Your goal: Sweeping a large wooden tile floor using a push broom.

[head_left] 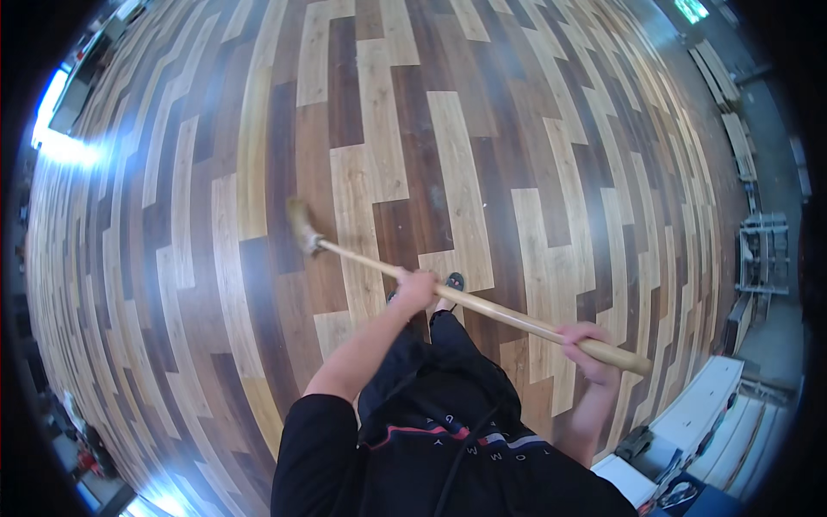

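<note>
A broom with a long pale wooden handle slants across in front of me, its top end at the lower right. My left hand is closed around the handle near its middle. Closer to the top end, my right hand also wraps round it. To the left, the tan broom head is low over the floor and slightly blurred; I cannot tell whether it touches the boards. One of my shoes shows just beyond the handle, while the other is mostly hidden behind my left hand.
A floor of mixed light and dark wood planks spreads all around. Along the right side stand a metal rack and stacked boards. A white-topped bench is at the lower right. Dark clutter lines the left rim.
</note>
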The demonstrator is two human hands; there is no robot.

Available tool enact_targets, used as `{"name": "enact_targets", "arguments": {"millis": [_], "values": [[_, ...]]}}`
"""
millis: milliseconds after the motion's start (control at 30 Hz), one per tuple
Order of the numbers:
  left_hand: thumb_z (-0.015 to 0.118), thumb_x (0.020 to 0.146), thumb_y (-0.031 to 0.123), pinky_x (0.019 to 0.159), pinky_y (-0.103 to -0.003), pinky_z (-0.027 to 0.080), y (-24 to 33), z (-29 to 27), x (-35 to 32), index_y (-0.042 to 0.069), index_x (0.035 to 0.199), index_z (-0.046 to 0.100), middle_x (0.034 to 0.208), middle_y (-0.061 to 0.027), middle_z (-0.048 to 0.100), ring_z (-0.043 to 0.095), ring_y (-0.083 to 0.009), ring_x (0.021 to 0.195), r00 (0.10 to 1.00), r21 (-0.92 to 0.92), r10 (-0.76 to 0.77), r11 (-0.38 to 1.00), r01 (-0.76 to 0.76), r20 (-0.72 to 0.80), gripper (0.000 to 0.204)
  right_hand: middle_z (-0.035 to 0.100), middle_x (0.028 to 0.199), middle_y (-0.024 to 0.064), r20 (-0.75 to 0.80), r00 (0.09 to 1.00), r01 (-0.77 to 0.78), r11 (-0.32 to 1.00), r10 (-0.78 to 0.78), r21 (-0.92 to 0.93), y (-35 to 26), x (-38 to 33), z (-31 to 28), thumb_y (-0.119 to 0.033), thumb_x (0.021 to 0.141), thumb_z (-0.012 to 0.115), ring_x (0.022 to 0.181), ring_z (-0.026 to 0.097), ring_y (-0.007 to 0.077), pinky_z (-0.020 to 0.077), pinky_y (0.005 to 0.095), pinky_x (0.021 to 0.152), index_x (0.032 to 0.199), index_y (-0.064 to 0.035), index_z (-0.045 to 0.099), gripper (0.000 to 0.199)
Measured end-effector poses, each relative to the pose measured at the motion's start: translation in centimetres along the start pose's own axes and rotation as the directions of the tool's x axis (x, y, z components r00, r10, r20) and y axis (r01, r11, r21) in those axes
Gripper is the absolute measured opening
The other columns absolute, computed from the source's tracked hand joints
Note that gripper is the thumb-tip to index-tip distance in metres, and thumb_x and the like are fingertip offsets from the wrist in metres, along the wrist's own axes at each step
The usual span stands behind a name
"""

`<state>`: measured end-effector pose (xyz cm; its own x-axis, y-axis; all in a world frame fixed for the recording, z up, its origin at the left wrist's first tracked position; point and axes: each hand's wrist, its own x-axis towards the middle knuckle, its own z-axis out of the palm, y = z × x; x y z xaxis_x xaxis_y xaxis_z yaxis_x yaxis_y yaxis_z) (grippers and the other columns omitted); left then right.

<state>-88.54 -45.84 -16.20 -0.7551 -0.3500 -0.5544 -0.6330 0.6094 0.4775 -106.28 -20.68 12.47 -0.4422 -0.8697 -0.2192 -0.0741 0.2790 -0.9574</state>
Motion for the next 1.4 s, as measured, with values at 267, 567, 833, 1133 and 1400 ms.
{"name": "enact_targets", "arguments": {"millis": [267,567,833,1133,1400], "values": [[0.067,0.079,0.016,0.104,-0.064,0.029,18.6,0.0,4.4,0.017,0.104,0.069,0.103,-0.0094,0.068,0.063,-0.0302,0.108,0.891,-0.081,0.45,0.892,-0.446,0.059,0.025,0.07,0.084,0.0104,-0.299,0.904,0.195,0.918,-0.304,-0.345,-8.5,-9.8,-4.1,-0.009,0.075,0.076,0.086,0.067,0.0244,0.0483,0.0369,0.081,0.084,-0.0032,0.069,0.013],[0.072,0.078,0.014,0.09,-0.046,0.045,25.9,-7.5,-5.7,0.013,0.096,0.066,0.092,-0.0078,0.065,0.059,-0.0281,0.1,0.691,-0.068,0.577,0.744,-0.664,-0.436,0.019,0.07,0.078,0.0001,0.213,0.327,0.92,0.362,-0.921,0.152,-14.5,-9.8,-9.1,-0.013,0.082,0.068,0.07,0.068,0.017,0.0493,0.0315,0.071,0.09,-0.0106,0.072,0.009],[0.069,0.08,0.011,0.085,-0.047,0.045,14.1,0.5,-7.3,0.012,0.089,0.069,0.087,-0.0087,0.067,0.062,-0.0305,0.085,0.941,-0.371,0.216,0.877,-0.305,-0.262,0.009,0.064,0.103,0.0122,0.51,0.117,0.325,0.518,-0.852,0.791,-4.3,3.4,-9.9,-0.014,0.091,0.065,0.08,0.062,0.022,0.0506,0.0398,0.08,0.118,-0.0031,0.066,0.029],[0.069,0.074,0.006,0.087,-0.042,0.047,19.9,2.8,2.9,0.014,0.086,0.069,0.088,-0.0064,0.067,0.063,-0.0301,0.095,0.914,-0.353,0.374,0.843,-0.406,-0.159,0.014,0.06,0.109,0.0172,0.557,0.055,0.276,0.548,-0.829,0.789,-3.9,8.5,-18.5,-0.026,0.101,0.044,0.101,0.06,0.0345,0.0464,0.0483,0.089,0.126,-0.0045,0.064,0.038],[0.066,0.076,0.001,0.085,-0.043,0.047,35.0,-0.3,12.5,0.011,0.097,0.066,0.089,-0.0112,0.066,0.062,-0.0341,0.091,0.728,-0.326,0.626,0.651,-0.686,-0.28,0.023,0.057,0.11,0.0142,0.601,-0.04,0.385,0.543,-0.798,0.747,-10.4,4.7,-25.5,-0.018,0.097,0.043,0.099,0.059,0.0311,0.0419,0.0588,0.103,0.116,-0.0012,0.062,0.032]]}}
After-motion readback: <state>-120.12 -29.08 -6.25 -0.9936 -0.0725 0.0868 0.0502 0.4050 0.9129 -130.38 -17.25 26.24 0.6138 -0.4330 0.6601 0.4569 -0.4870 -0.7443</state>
